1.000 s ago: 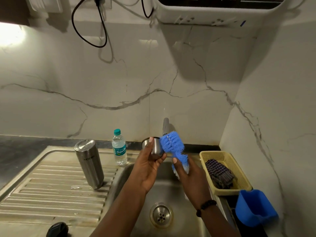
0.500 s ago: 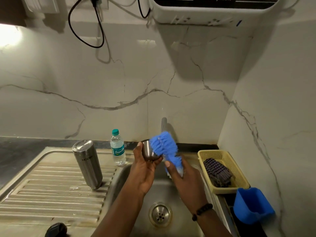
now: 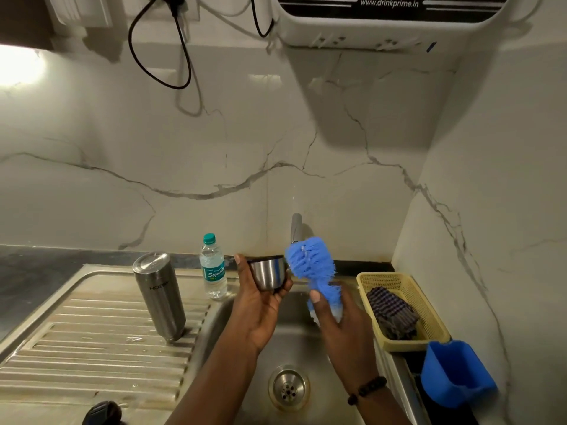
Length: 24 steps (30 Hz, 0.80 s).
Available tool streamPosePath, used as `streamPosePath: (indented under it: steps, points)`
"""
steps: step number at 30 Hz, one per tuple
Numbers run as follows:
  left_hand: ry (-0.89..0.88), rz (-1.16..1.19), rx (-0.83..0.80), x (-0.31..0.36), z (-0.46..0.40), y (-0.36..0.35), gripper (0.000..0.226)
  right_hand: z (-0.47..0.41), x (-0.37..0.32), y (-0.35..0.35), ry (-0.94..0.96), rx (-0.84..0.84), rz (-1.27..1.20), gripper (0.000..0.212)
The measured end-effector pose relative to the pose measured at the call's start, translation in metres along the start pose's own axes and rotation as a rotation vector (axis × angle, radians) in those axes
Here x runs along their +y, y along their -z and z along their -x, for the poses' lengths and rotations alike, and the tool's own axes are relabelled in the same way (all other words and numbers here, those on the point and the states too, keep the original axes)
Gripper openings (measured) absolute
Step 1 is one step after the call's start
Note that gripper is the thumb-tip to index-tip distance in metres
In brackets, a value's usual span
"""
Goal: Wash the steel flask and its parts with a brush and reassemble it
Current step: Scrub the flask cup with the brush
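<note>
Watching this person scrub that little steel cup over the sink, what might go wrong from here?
1. The left hand holds the steel cup with fingertips only; wet, it might slip into the sink.
2. The right hand works the brush right beside the cup, so bristles could flick water about.
3. The flask body stands on the ribbed drainboard near the left forearm; a nudge might topple it.
</note>
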State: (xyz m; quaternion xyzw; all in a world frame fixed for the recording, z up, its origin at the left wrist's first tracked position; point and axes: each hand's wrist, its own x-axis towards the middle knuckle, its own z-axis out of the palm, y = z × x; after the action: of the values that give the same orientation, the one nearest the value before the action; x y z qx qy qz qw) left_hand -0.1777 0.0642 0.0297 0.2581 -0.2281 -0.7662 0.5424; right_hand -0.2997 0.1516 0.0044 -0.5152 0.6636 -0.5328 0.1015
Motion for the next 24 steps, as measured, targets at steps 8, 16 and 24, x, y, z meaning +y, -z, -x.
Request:
streamPosePath:
  steps: [8, 16, 24]
  points:
    - [-0.113, -0.252, -0.101, 0.007, -0.006, 0.009, 0.056, -0.016, 0.010, 0.016, 0.072, -0.043, 0.083, 0.047]
    - [-0.333, -0.519, -0.214, 0.014, -0.005, -0.015, 0.031, -0.046, -0.005, 0.014, 0.602, 0.011, 0.894, 0.032]
    - [-0.404, -0.861, -0.241, 0.030, -0.018, -0.002, 0.025, -0.062, -0.056, 0.032, 0.411, -0.616, 0.798, 0.038]
